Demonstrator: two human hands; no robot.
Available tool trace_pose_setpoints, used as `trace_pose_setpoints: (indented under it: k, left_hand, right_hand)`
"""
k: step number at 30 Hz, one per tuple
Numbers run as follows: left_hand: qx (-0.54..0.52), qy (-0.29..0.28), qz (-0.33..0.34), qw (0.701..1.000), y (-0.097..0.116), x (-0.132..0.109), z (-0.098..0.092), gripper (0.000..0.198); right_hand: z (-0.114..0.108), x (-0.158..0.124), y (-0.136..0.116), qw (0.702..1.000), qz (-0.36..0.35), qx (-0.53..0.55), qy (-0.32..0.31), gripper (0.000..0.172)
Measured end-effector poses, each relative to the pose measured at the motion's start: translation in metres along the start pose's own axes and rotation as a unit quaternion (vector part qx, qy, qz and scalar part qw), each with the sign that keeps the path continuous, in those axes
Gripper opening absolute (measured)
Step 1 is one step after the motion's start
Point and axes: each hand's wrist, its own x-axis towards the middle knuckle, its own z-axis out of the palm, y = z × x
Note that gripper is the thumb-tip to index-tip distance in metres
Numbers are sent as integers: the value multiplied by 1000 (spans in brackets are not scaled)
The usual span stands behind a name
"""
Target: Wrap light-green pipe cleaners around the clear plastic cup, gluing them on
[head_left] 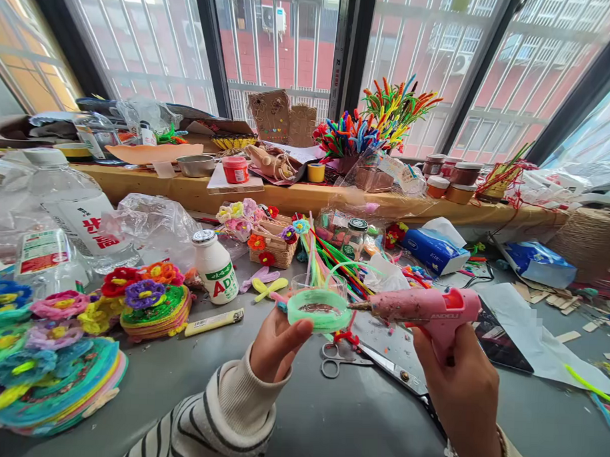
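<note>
My left hand [277, 347] is closed around a clear cup [307, 280] that has light green pipe cleaner [318, 317] coiled round its near end. A loose strand of the pipe cleaner arcs up above the cup. In my right hand [462, 394] is a pink glue gun [427, 307], my fingers wrapped round its handle. Its nozzle points left, at the coil's right side; whether it touches is hard to tell. Under the glue gun lie large scissors [395, 368] and small scissors [331, 361] on the grey table.
Pipe-cleaner flower pieces [55, 360] and a white bottle [214, 269] stand at the left, by a yellow box cutter [214, 322]. A small basket [274, 247], a glass jar [355, 238] and a blue tissue pack [434, 248] sit behind. A tablet [504, 335] lies right.
</note>
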Motion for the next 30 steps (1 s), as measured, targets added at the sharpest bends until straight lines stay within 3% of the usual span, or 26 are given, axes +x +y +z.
trace_pose_setpoints:
  k: [30]
  left_hand:
    - [-16, 8, -5, 1000, 1, 0, 1, 38]
  right_hand:
    - [-2, 1, -2, 1000, 4, 4, -7, 30]
